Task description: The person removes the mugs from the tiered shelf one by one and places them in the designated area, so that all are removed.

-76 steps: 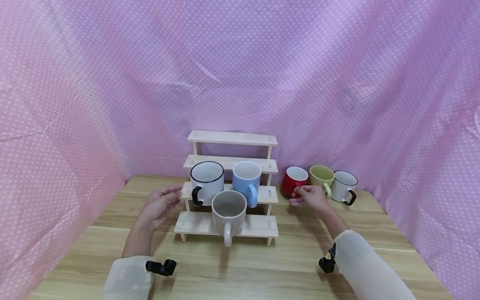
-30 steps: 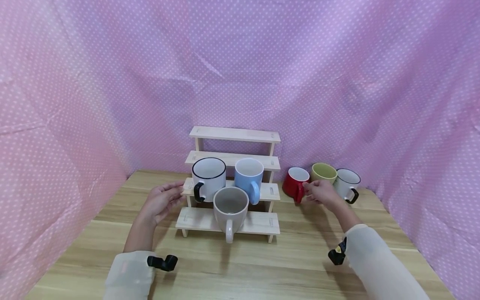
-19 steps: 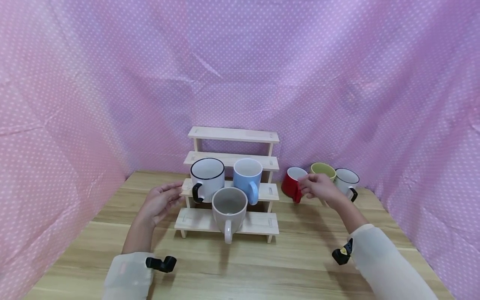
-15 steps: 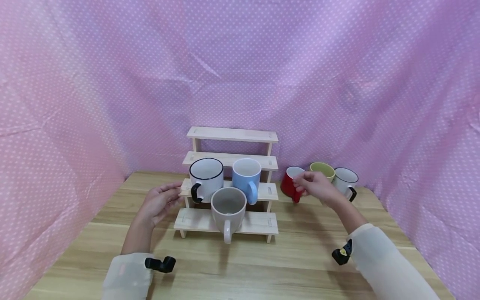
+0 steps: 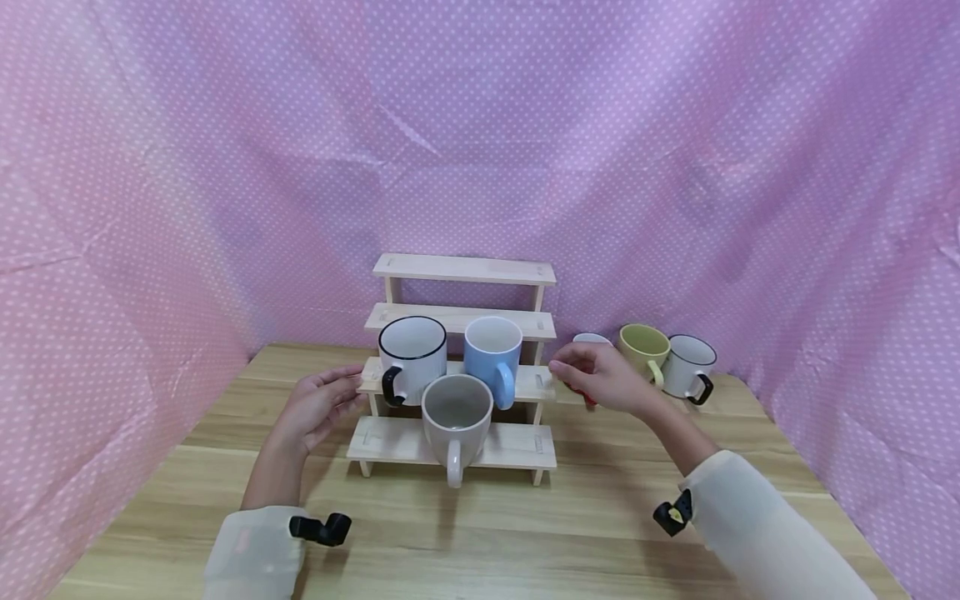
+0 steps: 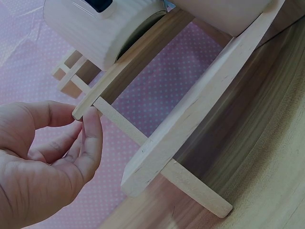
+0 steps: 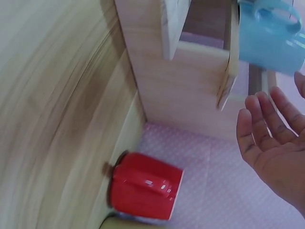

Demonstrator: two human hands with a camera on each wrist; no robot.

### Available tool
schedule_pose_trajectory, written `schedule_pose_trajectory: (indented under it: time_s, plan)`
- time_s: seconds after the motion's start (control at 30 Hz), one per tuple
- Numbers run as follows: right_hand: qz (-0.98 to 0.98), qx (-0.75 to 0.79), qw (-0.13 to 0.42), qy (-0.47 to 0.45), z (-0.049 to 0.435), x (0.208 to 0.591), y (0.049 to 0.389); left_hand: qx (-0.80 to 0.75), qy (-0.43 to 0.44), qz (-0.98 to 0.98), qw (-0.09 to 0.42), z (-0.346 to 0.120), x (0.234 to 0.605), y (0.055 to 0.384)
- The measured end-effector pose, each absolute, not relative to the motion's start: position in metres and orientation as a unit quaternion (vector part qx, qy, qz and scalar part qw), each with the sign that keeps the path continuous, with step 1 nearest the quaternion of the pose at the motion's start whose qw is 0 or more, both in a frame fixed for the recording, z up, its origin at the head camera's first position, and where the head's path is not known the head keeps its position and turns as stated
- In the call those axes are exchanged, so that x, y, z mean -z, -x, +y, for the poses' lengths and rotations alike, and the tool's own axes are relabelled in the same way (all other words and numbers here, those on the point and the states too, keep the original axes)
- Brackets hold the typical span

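My left hand (image 5: 318, 408) pinches the left end of a board of the stepped wooden stand (image 5: 525, 450); the left wrist view shows thumb and forefinger on the board end (image 6: 82, 110). My right hand (image 5: 600, 379) is by the right end of that same board, holding nothing, its fingers loosely bent in the right wrist view. A white mug with a black rim (image 5: 420, 371) and a light blue mug (image 5: 483, 362) stand on the second step from the bottom. On the lowest step is a beige mug (image 5: 453, 446). The red mug (image 7: 145, 186) stands on the table, mostly hidden behind my right hand in the head view.
A yellow-green mug (image 5: 637, 362) and another white mug with a black handle (image 5: 682, 375) stand at the table's back right. The stand's upper two boards bear no mugs. Pink dotted cloth (image 5: 480, 125) hangs behind the wooden table (image 5: 487, 542).
My right hand has let go of the red mug's handle and moved left to the stand's right end. Before that, the red mug's handle turned toward the front. My left hand stays put.
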State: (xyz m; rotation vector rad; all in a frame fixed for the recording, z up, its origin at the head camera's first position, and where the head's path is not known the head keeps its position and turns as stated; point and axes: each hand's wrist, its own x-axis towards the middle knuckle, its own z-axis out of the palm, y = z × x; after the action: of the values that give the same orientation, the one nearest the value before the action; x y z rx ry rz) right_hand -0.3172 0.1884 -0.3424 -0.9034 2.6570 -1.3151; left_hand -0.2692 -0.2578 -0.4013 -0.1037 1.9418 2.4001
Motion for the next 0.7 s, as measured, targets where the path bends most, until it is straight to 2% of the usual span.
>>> schedule_pose_trajectory:
  time_s: [0.3,0.7]
  plan:
    - [0.838,0.411,0.002,0.359,0.163,0.334,0.301,-0.78,0.036,0.624,0.027,-0.257,0.401,0.268]
    - [0.812,0.438,0.057,0.381,0.136,0.34,0.287,-0.774,0.039,0.632,0.028,-0.256,0.399,0.267]
